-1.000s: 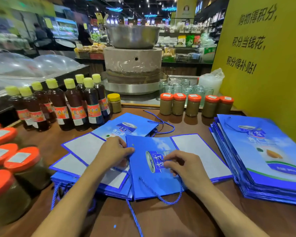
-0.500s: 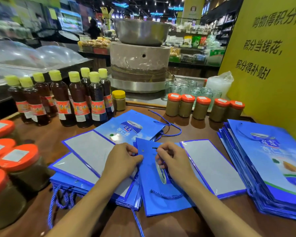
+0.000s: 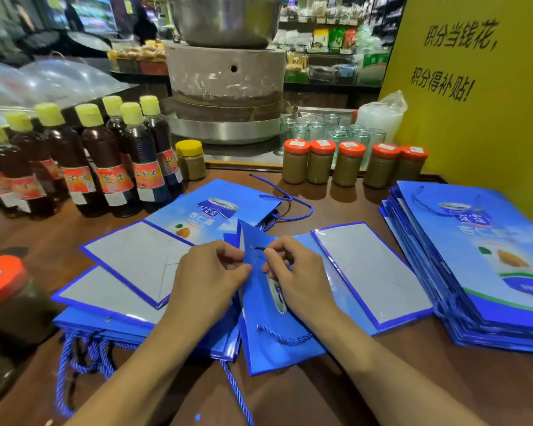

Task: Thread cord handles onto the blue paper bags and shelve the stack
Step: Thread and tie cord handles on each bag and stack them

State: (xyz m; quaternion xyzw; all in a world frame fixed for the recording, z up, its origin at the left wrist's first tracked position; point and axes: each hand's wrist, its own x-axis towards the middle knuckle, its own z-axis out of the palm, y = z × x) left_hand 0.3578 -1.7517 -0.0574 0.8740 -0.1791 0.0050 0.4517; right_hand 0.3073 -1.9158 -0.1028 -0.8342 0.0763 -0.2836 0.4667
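Observation:
A flat blue paper bag (image 3: 268,345) lies in front of me with its top edge lifted off the table. My left hand (image 3: 211,272) pinches that raised edge. My right hand (image 3: 296,278) pinches the dark tip of a blue cord (image 3: 282,336) at a small hole near the bag's top. The cord loops across the bag's lower part and trails off the front edge. More blue bags (image 3: 136,272) with cords lie spread under my left arm. A neat stack of blue bags (image 3: 480,272) sits at the right.
Dark sauce bottles with yellow caps (image 3: 114,167) line the back left. Orange-lidded jars (image 3: 348,164) stand at the back, and bigger orange-lidded jars (image 3: 0,290) at the left edge. A stone mill (image 3: 228,84) is behind. A yellow sign (image 3: 480,87) rises at right.
My right hand moved from the bag's middle up to its top edge with the cord tip. The bag's top edge lifted. My left hand shifted right to pinch it.

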